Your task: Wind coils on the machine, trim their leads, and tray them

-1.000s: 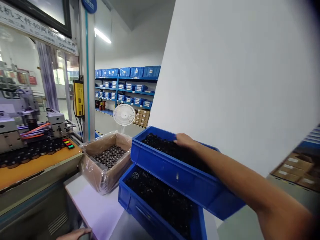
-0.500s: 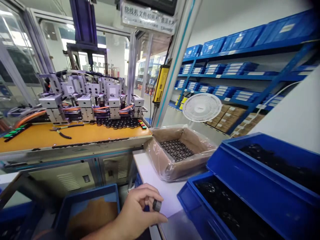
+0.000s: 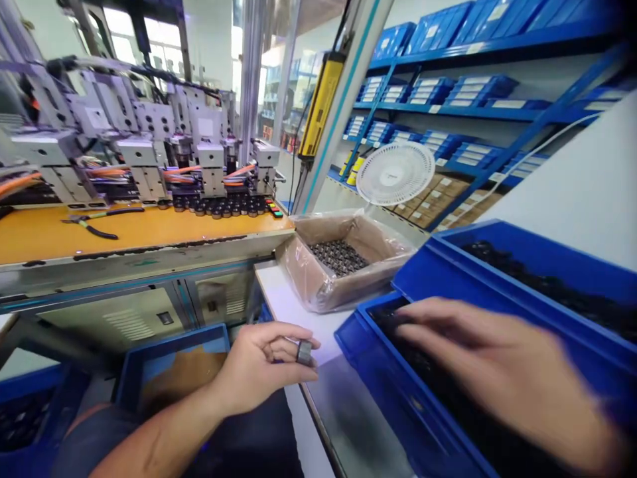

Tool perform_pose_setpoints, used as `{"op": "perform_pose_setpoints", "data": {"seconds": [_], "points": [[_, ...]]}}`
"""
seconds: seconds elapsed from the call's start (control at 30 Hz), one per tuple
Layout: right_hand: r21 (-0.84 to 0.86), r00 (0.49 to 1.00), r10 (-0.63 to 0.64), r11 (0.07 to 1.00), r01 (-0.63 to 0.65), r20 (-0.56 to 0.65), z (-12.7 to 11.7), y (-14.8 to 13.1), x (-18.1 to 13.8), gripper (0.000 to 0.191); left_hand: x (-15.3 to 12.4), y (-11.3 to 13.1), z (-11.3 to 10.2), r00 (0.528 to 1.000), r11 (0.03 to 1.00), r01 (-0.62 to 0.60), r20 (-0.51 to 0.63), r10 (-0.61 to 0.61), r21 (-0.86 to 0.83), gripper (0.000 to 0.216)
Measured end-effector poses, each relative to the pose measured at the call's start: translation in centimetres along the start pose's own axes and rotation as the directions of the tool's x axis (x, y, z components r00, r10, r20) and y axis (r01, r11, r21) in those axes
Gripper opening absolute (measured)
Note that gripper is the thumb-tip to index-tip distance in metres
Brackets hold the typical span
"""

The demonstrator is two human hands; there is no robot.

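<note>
My left hand (image 3: 261,358) grips a small dark grey, ridged cylindrical part (image 3: 304,352) between thumb and fingers, above the edge of the white table. Over the nearer blue bin (image 3: 358,338) reaches my right hand (image 3: 472,352), blurred by motion. Its fingertips are at the dark parts (image 3: 423,362) in that bin, and whether they hold one cannot be made out. Past my left hand, a plastic-lined cardboard box (image 3: 318,285) contains many small metal-and-black parts (image 3: 338,257) in rows.
A second blue bin (image 3: 418,269) of black pieces stands behind the nearer one. Pliers (image 3: 99,229) and rows of black round parts (image 3: 219,207) lie on the orange machine bench (image 3: 149,234). A white fan (image 3: 395,174) stands beyond the box. Blue trays (image 3: 174,335) sit low left.
My right hand has come into view from the right, over the nearer blue bin. My left hand still holds the grey part, slightly higher and further left. The view has shifted downward.
</note>
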State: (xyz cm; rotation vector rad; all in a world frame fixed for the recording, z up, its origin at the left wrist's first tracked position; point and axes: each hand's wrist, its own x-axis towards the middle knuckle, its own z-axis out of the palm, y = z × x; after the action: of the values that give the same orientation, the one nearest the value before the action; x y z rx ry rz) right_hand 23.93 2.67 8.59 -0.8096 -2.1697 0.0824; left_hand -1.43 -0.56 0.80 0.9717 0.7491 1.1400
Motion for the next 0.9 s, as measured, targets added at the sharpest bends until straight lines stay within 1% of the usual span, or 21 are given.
{"op": "perform_pose_setpoints", "data": {"seconds": [0.03, 0.07, 0.13, 0.17, 0.23, 0.33, 0.43, 0.5, 0.6, 0.7, 0.8, 0.9], "points": [[0.058, 0.998, 0.045, 0.997, -0.048, 0.043, 1.3, -1.2, -0.5, 0.008, -0.1, 0.0, 0.1, 1.0, 0.999, -0.001, 0.008, 0.0, 0.035, 0.04], [0.143, 0.996, 0.062, 0.987, -0.069, 0.057, 2.6, -2.2, -1.0, 0.011, -0.2, -0.1, 0.2, 1.0, 0.998, -0.007, 0.014, 0.006, 0.07, 0.039], [0.263, 0.997, 0.045, 0.963, -0.061, 0.063, 4.9, -3.4, -1.8, 0.017, -0.4, -0.3, 0.4, 1.0, 0.993, -0.022, 0.024, 0.019, 0.112, 0.037], [0.3, 0.998, 0.033, 0.953, -0.049, 0.06, 5.7, -3.7, -2.2, 0.019, -0.5, -0.5, 0.5, 0.999, 0.993, -0.028, 0.028, 0.025, 0.114, 0.037], [0.327, 0.998, 0.038, 0.944, -0.05, 0.041, 6.5, -3.7, -2.8, 0.019, -0.4, -0.9, 0.9, 0.998, 0.995, -0.032, 0.052, 0.028, 0.092, 0.037], [0.315, 0.996, 0.084, 0.945, -0.081, 0.007, 6.4, -3.2, -3.3, 0.014, 0.0, -1.5, 1.7, 0.997, 0.999, -0.017, 0.076, 0.015, 0.031, 0.038], [0.273, 0.998, 0.067, 0.96, -0.062, -0.008, 6.1, -2.9, -3.5, 0.014, 0.5, -1.9, 2.4, 0.998, 1.0, 0.0, 0.069, 0.002, -0.026, 0.04], [0.26, 1.0, 0.028, 0.965, -0.025, -0.009, 5.9, -2.8, -3.6, 0.016, 0.6, -2.0, 2.5, 0.998, 0.999, -0.007, 0.069, 0.011, -0.05, 0.041], [0.279, 0.997, -0.06, 0.959, 0.047, 0.038, 5.7, -2.6, -3.6, 0.023, 0.5, -1.8, 2.3, 0.997, 0.996, -0.035, 0.07, 0.04, -0.076, 0.041], [0.223, 0.99, -0.133, 0.968, 0.118, 0.053, 5.8, -2.2, -3.7, 0.028, 0.3, -1.6, 2.2, 0.997, 0.994, -0.034, 0.072, 0.042, -0.103, 0.042], [0.166, 0.981, -0.193, 0.968, 0.188, 0.016, 6.1, -2.0, -3.8, 0.023, 0.1, -1.4, 2.1, 0.996, 0.992, -0.001, 0.085, 0.012, -0.128, 0.044], [0.15, 0.978, -0.208, 0.967, 0.204, 0.015, 6.2, -2.0, -3.8, 0.018, 0.0, -1.3, 2.0, 0.994, 0.988, 0.034, 0.108, -0.017, -0.153, 0.046]]}}
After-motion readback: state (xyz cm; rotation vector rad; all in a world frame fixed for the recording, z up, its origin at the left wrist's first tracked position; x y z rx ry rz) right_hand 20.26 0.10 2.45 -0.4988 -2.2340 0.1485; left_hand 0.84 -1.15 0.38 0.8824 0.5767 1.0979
